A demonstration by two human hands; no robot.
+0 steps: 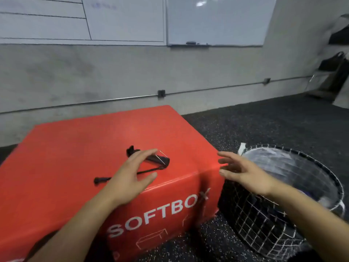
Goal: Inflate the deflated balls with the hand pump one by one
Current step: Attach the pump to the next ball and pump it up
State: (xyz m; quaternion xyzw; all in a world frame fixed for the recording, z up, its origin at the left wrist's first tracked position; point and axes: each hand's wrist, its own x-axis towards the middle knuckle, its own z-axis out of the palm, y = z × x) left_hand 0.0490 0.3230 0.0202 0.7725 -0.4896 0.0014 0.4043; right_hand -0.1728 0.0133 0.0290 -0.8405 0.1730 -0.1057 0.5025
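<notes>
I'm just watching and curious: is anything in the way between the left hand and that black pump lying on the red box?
Nothing visible blocks it. The left hand hovers open right over the hand pump on the red box, its fingers spread above the pump's body.

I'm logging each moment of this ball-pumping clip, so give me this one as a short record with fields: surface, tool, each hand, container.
surface: red soft box on a dark speckled floor, "SOFTBOX" printed on its front
tool: black hand pump lying on the box top, thin hose trailing to the left
left hand: open, fingers spread over the pump, no grip visible
right hand: open, empty, between the box corner and the basket
container: wire basket on the floor right of the box, holding dark, blurred items
</notes>
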